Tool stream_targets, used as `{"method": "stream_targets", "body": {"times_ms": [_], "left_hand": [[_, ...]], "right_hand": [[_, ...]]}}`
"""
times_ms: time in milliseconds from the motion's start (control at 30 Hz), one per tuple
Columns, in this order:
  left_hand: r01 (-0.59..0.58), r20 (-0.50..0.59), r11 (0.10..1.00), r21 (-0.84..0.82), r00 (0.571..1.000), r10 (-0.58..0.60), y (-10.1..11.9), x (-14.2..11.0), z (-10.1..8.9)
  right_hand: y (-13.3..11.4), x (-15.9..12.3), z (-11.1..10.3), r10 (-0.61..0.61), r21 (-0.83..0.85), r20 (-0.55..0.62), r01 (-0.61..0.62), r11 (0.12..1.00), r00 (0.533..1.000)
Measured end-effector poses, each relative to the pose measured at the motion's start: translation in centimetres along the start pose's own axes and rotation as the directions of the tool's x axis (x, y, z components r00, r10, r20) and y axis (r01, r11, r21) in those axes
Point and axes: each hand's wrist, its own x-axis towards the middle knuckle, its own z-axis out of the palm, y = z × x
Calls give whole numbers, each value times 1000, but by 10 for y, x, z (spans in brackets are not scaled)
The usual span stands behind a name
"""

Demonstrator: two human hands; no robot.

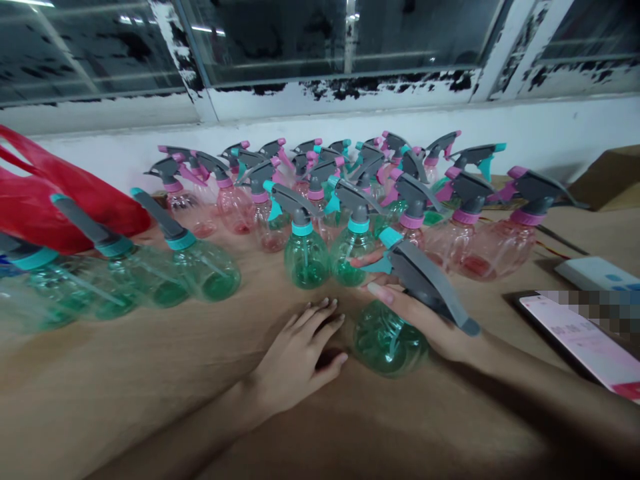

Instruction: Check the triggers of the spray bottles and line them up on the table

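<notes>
Bare forearms stretch in from the near edge over a brown tabletop (175, 393). On the right, the right hand (425, 310) is closed round the neck of a transparent green spray bottle (387, 347), below its grey trigger head (425, 273), with fingers reaching forward beside the teal trigger. Whether the base touches the table or hangs just over it, I cannot tell. The left hand (297, 353) lies palm down on the tabletop just left of that bottle, fingers loosely spread, holding nothing.

The bottle looks like thin, hard plastic, so it is probably light and somewhat top-heavy under the long sprayer. Its smooth, rounded body would likely slide in a dry palm; the narrow neck seems the surest hold, while a squeeze across the trigger might work the pump. A knock could tip it, though breakage seems unlikely.

Just beyond stand two upright green bottles (306, 263) with teal collars, and behind them a crowd of pink bottles (477, 250) mixed with green. A row of green bottles (213, 273) stands at left beside a red plastic bag (75, 200); a lit phone (575, 333) lies at right.
</notes>
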Motion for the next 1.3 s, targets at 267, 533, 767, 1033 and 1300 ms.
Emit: {"method": "stream_targets", "body": {"times_ms": [267, 533, 767, 1033, 1300], "left_hand": [[8, -6, 1000, -2, 1000, -8, 0, 0, 0], [14, 7, 1000, 0, 1000, -14, 1, 0, 0], [12, 1, 1000, 0, 1000, -12, 0, -1, 0], [1, -7, 1000, 8, 1000, -1, -1, -1, 2], [-8, -10, 1000, 26, 1000, 9, -1, 0, 2]], "right_hand": [[-2, -1, 0, 20, -23, -4, -20, 1000, 1000], [-1, -1, 0, 6, -12, -3, -6, 1000, 1000], [2, -1, 1, -11, 0, 14, 11, 1000, 1000], [1, -1, -1, 2, -5, 11, -2, 1000, 1000], [5, -2, 0, 10, -19, 26, -10, 1000, 1000]]}}
